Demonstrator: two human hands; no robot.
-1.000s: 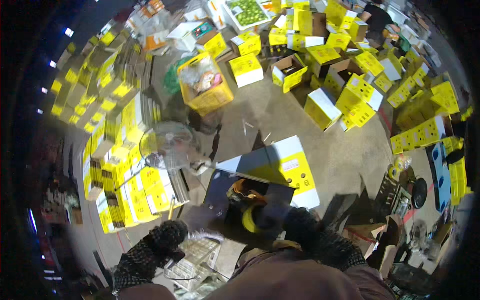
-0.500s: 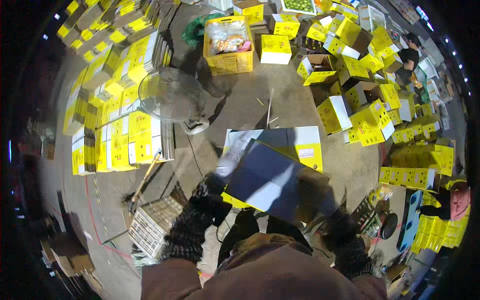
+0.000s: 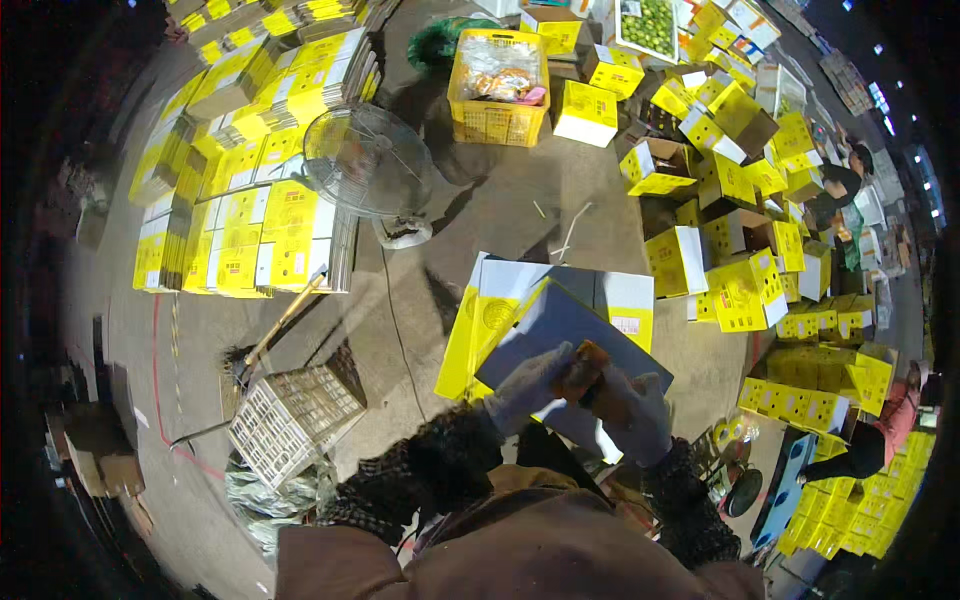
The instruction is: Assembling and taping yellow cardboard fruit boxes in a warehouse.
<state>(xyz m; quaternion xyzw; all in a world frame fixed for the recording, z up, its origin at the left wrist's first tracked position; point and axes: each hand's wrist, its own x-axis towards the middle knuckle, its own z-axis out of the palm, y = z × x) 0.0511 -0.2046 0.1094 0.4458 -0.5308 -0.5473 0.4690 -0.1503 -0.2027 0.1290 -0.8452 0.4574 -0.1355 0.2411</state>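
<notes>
My left hand [image 3: 528,388], in a white glove, closes on a brown object with an orange-lit end [image 3: 584,366]. It looks like a roll of packing tape, though the fingers partly cover it and its kind is unsure. From the other side my right hand [image 3: 638,418], also white-gloved, grips the same object. Directly beneath both hands lies a folded carton [image 3: 470,345], yellow and white, with a dark shaded panel [image 3: 545,325] tilted up toward me. Its far white flap [image 3: 628,290] carries a small label.
Flattened yellow cartons [image 3: 240,235] are stacked at left behind a round wire fan [image 3: 368,160]. A white crate [image 3: 290,425] and a broom [image 3: 285,320] stand nearer. A yellow basket [image 3: 500,125] sits ahead. Open cartons [image 3: 740,290] crowd the right, where a person in pink [image 3: 895,420] stands.
My left hand has come from the carton's far left side to the middle and met my right hand at the brown object. The whole view has shifted slightly.
</notes>
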